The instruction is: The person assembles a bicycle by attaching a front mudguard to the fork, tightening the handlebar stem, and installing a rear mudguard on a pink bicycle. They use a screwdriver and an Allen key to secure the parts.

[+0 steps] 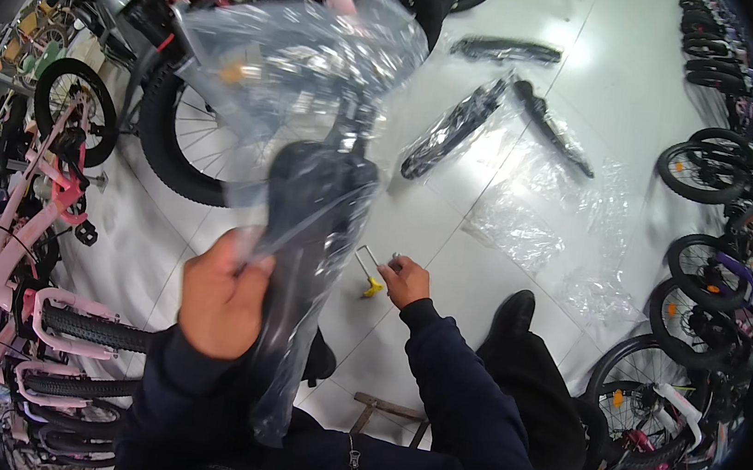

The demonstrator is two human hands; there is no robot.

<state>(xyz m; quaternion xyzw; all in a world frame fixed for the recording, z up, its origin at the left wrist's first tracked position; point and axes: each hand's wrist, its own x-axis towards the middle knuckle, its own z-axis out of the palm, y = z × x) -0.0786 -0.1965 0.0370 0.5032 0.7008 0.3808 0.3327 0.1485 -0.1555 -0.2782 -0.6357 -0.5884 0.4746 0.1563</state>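
My left hand is raised in front of me, gripping a black bicycle saddle that is wrapped in a clear plastic bag. The bag billows above the saddle and hangs down below my fist. My right hand reaches down to the white floor and closes on a small metal tool with a yellow end. Both sleeves are dark navy.
A pink bicycle frame with a black wheel stands just behind the bag. Black mudguards in plastic and loose clear wrapping lie on the floor ahead. Pink bikes crowd the left, dark bikes the right. My black shoe sits near a low stool.
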